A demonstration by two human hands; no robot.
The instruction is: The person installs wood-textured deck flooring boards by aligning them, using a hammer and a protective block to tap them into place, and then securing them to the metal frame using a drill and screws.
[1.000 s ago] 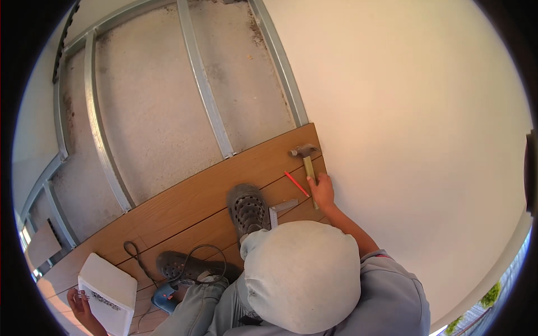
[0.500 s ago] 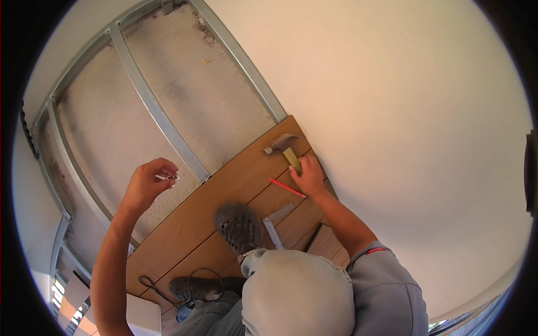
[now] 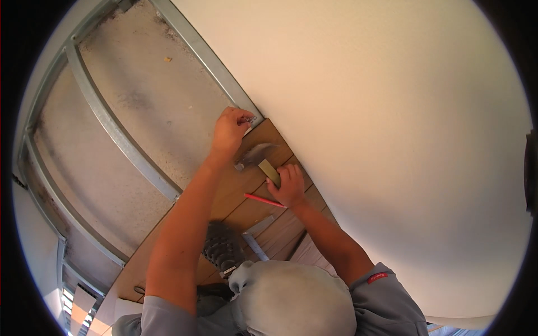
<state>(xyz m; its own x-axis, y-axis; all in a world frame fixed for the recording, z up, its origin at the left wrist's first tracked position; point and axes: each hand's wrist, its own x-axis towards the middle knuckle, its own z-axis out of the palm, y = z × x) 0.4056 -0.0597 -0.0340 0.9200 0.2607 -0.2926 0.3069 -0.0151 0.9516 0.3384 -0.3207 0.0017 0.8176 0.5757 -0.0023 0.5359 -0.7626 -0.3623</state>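
My left hand (image 3: 227,134) is closed in a pinch on a small shiny metal clip (image 3: 252,119). It is beside the wall, where the end of a metal joist (image 3: 224,78) meets the edge of the wood-coloured decking boards (image 3: 224,193). Fingers hide part of the clip. My right hand (image 3: 290,186) is wrapped round the yellowish-green handle (image 3: 269,172) of a claw hammer, low over the boards. Its grey head (image 3: 255,157) is slightly blurred and points toward the wall and the left hand. A red pencil (image 3: 263,200) lies just left of the right hand.
A metal try square (image 3: 255,245) lies on the boards by my dark shoe (image 3: 218,246). More metal joists (image 3: 120,134) run over the rough concrete floor (image 3: 151,95) at left. A smooth pale wall (image 3: 403,151) rises along the right.
My left hand has moved right with the clip, from over the concrete to the joist end beside the wall. My right hand still grips the hammer. The whole view has shifted.
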